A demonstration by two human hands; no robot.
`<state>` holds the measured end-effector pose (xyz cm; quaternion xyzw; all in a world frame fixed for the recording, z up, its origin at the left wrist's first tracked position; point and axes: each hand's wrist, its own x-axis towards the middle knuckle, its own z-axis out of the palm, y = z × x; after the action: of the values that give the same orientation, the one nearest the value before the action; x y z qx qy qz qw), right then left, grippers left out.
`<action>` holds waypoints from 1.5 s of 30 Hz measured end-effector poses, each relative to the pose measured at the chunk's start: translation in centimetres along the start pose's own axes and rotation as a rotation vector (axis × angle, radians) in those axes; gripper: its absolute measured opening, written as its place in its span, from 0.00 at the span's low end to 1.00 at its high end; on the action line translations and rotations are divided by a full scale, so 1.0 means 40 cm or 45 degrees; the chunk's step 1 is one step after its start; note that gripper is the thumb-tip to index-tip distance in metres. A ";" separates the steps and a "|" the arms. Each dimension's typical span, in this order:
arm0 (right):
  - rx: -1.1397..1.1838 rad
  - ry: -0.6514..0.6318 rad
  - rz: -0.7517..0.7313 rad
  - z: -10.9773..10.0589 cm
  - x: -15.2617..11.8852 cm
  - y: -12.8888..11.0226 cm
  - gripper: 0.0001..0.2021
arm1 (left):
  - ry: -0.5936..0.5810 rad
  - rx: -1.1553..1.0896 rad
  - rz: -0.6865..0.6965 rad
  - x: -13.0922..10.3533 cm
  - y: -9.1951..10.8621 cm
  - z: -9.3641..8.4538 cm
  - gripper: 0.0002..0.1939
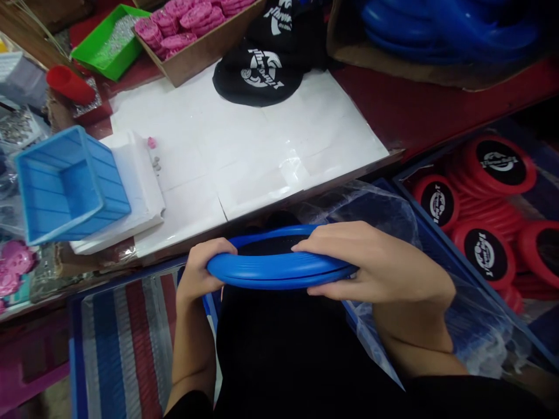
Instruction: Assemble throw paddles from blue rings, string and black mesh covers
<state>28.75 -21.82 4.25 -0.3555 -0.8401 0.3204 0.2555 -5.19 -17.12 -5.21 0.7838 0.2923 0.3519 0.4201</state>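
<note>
A blue plastic ring [279, 270] with something black inside it is held edge-on in front of my body, just off the table's near edge. My left hand [205, 265] is closed round its left end. At the right end, my right hand [362, 262] grips the rim with the thumb and fingers on opposite sides. A dark seam runs along the right part of the rim. Most of the ring's black middle is hidden by the rim and my right hand.
Black printed fabric discs [262, 73] lie on the white table covering [244, 151]. A light blue bin [70, 180] stands at the left. Behind are a box of pink parts [179, 32], a green tray [109, 43] and stacked blue rings [410, 35]. Red discs [489, 256] fill a right-hand crate.
</note>
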 end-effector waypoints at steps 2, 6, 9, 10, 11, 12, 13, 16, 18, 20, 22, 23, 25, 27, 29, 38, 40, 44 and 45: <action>0.033 -0.006 0.027 0.000 0.001 -0.004 0.19 | 0.092 0.015 0.118 -0.004 -0.002 0.010 0.18; 0.052 0.000 0.057 0.004 -0.003 -0.007 0.19 | 0.261 0.129 0.294 -0.015 -0.033 0.022 0.29; 0.076 0.005 0.074 0.014 -0.009 -0.005 0.21 | 0.383 0.150 0.384 -0.017 -0.049 0.026 0.35; 0.093 0.002 0.084 0.018 -0.011 -0.004 0.22 | 0.395 0.161 0.404 -0.016 -0.052 0.027 0.35; 0.111 -0.007 0.092 0.020 -0.013 -0.002 0.24 | 0.387 0.177 0.422 -0.015 -0.054 0.028 0.33; 0.129 -0.022 0.100 0.022 -0.015 0.001 0.25 | 0.368 0.190 0.438 -0.014 -0.055 0.028 0.32; 0.146 -0.041 0.105 0.022 -0.017 0.003 0.26 | 0.346 0.194 0.452 -0.013 -0.054 0.027 0.31; 0.165 -0.070 0.093 0.024 -0.025 0.010 0.24 | 0.286 0.183 0.484 -0.008 -0.039 0.017 0.31; 0.142 -0.057 0.093 0.030 -0.032 0.013 0.23 | 0.218 0.206 0.425 -0.004 -0.016 0.007 0.29; 0.083 -0.029 0.110 0.043 -0.043 0.016 0.22 | 0.118 0.260 0.297 0.004 0.016 -0.001 0.26; -0.001 0.004 0.111 0.061 -0.054 0.017 0.22 | -0.014 0.306 0.223 0.017 0.052 0.000 0.25; -0.046 0.020 0.095 0.072 -0.059 0.017 0.21 | -0.082 0.332 0.239 0.025 0.067 0.005 0.25; -0.124 0.036 0.049 0.093 -0.065 0.014 0.21 | -0.182 0.404 0.329 0.041 0.092 0.023 0.28; -0.177 0.051 0.021 0.110 -0.067 0.007 0.20 | -0.198 0.466 0.423 0.053 0.104 0.044 0.29; -0.224 0.082 0.022 0.122 -0.066 -0.001 0.19 | -0.166 0.467 0.473 0.061 0.108 0.064 0.30; -0.377 0.377 0.006 0.070 -0.115 0.041 0.29 | 0.050 0.109 0.488 0.042 0.028 0.057 0.27; -0.267 0.437 -0.013 0.052 -0.134 0.060 0.25 | 0.141 -0.067 0.437 0.030 -0.004 0.037 0.25; -0.191 0.472 -0.015 0.064 -0.136 0.075 0.21 | -0.039 -0.176 0.189 0.033 0.002 0.033 0.26; -0.206 0.455 -0.027 0.074 -0.129 0.073 0.21 | -0.096 -0.105 0.160 0.042 0.022 0.042 0.27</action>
<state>31.27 -25.23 -0.86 -0.4173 -0.8081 0.1810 0.3744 -2.74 -17.05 -4.61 0.7953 0.2118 0.3595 0.4397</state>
